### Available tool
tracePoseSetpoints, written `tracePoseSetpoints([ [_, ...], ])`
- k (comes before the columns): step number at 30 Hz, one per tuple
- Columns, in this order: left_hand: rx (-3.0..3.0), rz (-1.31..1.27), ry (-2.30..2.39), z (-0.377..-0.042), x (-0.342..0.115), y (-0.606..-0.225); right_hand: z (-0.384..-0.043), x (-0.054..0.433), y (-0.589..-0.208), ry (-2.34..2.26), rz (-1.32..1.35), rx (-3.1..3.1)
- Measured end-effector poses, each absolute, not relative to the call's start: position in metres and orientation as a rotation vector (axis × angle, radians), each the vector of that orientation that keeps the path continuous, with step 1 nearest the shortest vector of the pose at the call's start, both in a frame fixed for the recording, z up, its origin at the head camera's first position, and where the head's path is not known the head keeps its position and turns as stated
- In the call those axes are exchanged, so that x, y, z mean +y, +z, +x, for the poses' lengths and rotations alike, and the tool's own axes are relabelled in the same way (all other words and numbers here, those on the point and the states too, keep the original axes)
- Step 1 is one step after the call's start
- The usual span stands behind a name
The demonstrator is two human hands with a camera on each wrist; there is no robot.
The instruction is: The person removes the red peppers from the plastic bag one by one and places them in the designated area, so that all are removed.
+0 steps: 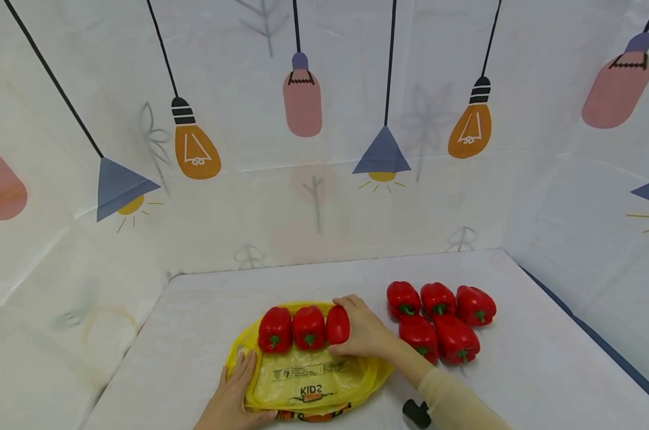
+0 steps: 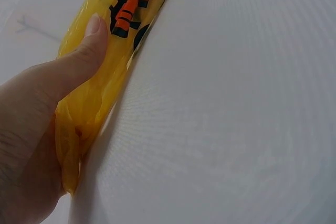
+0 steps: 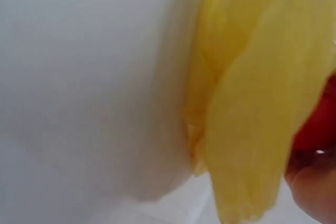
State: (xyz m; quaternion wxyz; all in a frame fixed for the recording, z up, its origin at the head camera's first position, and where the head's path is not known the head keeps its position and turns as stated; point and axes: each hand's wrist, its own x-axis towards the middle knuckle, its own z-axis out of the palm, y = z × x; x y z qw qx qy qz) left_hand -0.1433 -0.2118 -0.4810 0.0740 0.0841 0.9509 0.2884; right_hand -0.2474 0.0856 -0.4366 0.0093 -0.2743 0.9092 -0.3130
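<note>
A yellow plastic bag [image 1: 281, 382] with printed lettering lies spread on the table, its sides standing as a rim. Two red bell peppers [image 1: 275, 330] sit side by side along its far part. Next to them, my right hand [image 1: 359, 331] grips a third red bell pepper [image 1: 337, 325], thumb on the near side and fingers over the far side. At the bag's near left corner, my left hand [image 1: 235, 391] holds its side. The left wrist view shows the thumb [image 2: 86, 59] along the bag's outer wall; the other fingers are hidden there.
Several more red bell peppers [image 1: 455, 340] stand in a cluster to the right, behind the right forearm. A small black object [image 1: 417, 413] shows by the right sleeve [image 1: 458, 400]. The white table [image 1: 206, 298] meets a printed sheet [image 1: 335, 227] at the back.
</note>
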Motion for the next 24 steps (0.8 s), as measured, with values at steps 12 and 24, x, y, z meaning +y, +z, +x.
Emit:
tracePoseSetpoints([
  [12,2.856,0.266,0.859,-0.144,-0.213,-0.482,-0.236,0.093,-0.417,-1.099,-1.019,2.902],
  [24,2.86,0.287,0.818,-0.144,-0.214,-0.481,-0.226,0.114,-0.397,-1.227,-1.061,2.933],
])
